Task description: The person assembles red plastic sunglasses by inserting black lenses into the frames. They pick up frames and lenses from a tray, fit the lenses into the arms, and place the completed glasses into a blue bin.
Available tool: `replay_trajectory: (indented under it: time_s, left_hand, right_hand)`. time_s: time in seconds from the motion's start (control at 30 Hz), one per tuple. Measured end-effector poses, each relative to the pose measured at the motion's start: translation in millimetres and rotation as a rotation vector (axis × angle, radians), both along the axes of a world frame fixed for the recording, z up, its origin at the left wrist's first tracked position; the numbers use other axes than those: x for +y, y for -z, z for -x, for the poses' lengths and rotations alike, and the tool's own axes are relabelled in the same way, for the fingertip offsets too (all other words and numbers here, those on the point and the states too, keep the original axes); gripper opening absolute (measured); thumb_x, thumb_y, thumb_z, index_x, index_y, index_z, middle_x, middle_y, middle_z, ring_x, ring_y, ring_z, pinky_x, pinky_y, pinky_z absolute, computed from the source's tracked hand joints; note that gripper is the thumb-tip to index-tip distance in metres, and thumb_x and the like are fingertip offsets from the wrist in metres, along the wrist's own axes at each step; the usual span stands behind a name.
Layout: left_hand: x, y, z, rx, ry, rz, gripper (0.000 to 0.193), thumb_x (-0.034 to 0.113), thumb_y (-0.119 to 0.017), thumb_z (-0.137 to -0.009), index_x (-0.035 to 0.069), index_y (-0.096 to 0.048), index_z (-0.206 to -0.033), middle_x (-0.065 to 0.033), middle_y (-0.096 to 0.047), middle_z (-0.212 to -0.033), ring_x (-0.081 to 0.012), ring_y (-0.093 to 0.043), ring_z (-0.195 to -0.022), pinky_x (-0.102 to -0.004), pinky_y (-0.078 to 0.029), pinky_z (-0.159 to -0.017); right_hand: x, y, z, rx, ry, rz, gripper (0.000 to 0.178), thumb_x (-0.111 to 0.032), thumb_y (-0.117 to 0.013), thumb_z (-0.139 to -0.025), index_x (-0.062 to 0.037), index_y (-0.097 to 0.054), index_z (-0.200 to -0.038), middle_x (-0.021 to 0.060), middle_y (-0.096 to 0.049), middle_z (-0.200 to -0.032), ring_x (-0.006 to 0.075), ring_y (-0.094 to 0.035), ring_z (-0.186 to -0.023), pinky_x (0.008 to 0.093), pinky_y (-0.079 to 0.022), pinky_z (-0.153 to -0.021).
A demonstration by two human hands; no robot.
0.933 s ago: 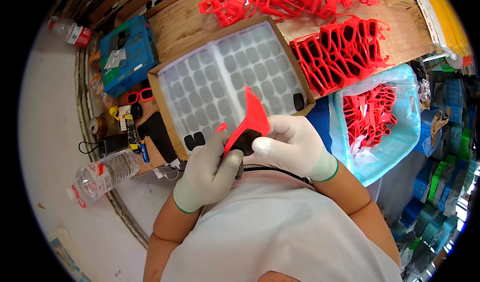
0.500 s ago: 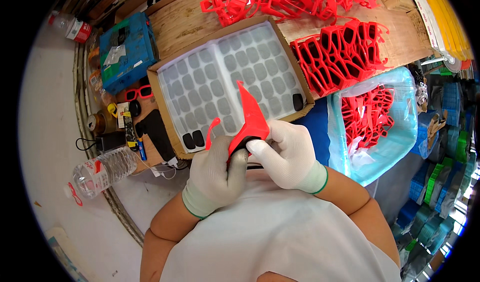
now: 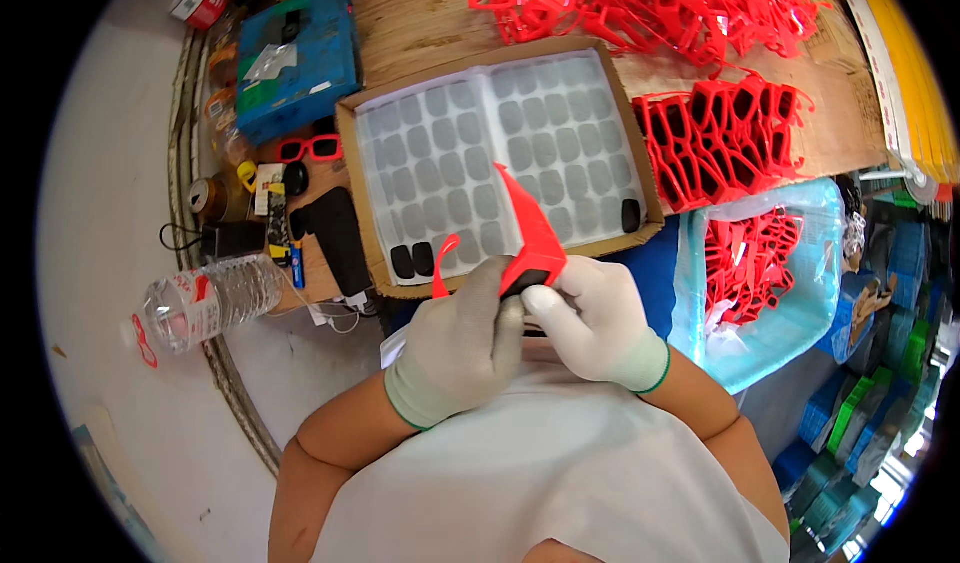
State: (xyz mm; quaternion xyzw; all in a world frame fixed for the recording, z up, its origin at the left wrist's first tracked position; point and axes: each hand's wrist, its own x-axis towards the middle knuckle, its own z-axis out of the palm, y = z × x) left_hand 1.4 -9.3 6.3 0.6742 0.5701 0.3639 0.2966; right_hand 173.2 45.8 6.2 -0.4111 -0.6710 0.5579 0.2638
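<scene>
Both my hands wear white knit gloves and hold one pair of red glasses (image 3: pixel 537 235) just in front of my chest. My left hand (image 3: pixel 455 348) is closed round one side of the frame. My right hand (image 3: pixel 600 323) grips the other side, its thumb at a dark lens (image 3: pixel 526 282) in the frame. One red temple arm points up and away; the tip of the other shows above my left hand. Fingers hide much of the frame. Beyond my hands lies a shallow cardboard box (image 3: pixel 650 168) of lenses in rows under whitish sheeting, with a few bare black lenses (image 3: pixel 402 262) at its near corners.
Red frames (image 3: pixel 650 8) lie heaped at the back, beside standing rows of red glasses (image 3: pixel 715 143). To the right is a bin with a light blue liner (image 3: pixel 815 328), holding red glasses. A blue case (image 3: pixel 300 68) and a clear bottle (image 3: pixel 215 303) are at left.
The view has shifted, so the box and table sit further right and lower in the picture. Both hands keep hold of the red glasses, with only slight finger movement at the lens.
</scene>
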Motion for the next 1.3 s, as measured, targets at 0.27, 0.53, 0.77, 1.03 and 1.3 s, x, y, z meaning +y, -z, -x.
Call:
replay_trajectory:
  time_s: [0.27, 0.53, 0.77, 1.03, 1.3]
  left_hand:
    - [-2.5, 3.1, 2.5, 0.051, 0.068, -0.139, 0.030, 0.002, -0.061, -0.087, -0.007, -0.056, -0.115, -0.0137, -0.061, -0.072, -0.0293, -0.062, -0.056, -0.0382, -0.048, -0.050]
    - [18.9, -19.5, 25.0, 0.225, 0.204, 0.138, 0.025, 0.008, -0.063, -0.086, 0.002, -0.065, -0.110, -0.0142, -0.065, -0.071, -0.0320, -0.064, -0.058, -0.0416, -0.051, -0.053]
    - [21.8, 3.8, 80.3, -0.223, 0.092, 0.412, 0.023, 0.016, -0.064, -0.087, 0.003, -0.068, -0.105, -0.0191, -0.069, -0.080, -0.0340, -0.069, -0.072, -0.0409, -0.056, -0.064]
    - [22.7, 96.0, 67.2, 0.831, -0.092, 0.545, 0.040, 0.023, -0.075, -0.081, 0.002, -0.062, -0.112, -0.0203, -0.062, -0.114, -0.0390, -0.066, -0.105, -0.0460, -0.055, -0.091]
    - [27.2, 86.6, 75.8, 0.625, -0.054, 0.599, 0.036, 0.017, -0.076, -0.081, 0.000, -0.060, -0.108, -0.0183, -0.067, -0.099, -0.0339, -0.069, -0.097, -0.0439, -0.056, -0.084]
  right_hand:
    - [2.2, -11.1, -1.9, -0.001, -0.079, 0.004, 0.012, -0.008, -0.059, -0.091, -0.0024, -0.069, -0.095, 0.0101, -0.065, -0.077, 0.0217, -0.060, -0.063, 0.0311, -0.049, -0.062]
    - [10.0, 13.8, 1.3, 0.038, 0.159, -0.234, 0.035, -0.007, -0.077, -0.073, -0.0032, -0.063, -0.105, 0.0151, -0.063, -0.101, 0.0308, -0.061, -0.092, 0.0392, -0.050, -0.081]
    - [22.0, 18.7, -19.7, 0.049, -0.393, -0.302, 0.011, -0.010, -0.069, -0.080, -0.0021, -0.063, -0.085, 0.0156, -0.061, -0.089, 0.0365, -0.059, -0.097, 0.0513, -0.040, -0.099]
    - [13.9, 3.1, -29.9, 0.273, 0.070, 0.636, 0.024, -0.014, -0.050, -0.092, 0.0068, -0.061, -0.097, 0.0087, -0.063, -0.075, 0.0143, -0.060, -0.070, 0.0287, -0.047, -0.062]
    - [19.3, 4.1, -36.4, 0.537, 0.129, 0.785, 0.029, -0.010, -0.047, -0.092, 0.0083, -0.058, -0.111, 0.0137, -0.066, -0.097, 0.0143, -0.064, -0.084, 0.0315, -0.053, -0.080]
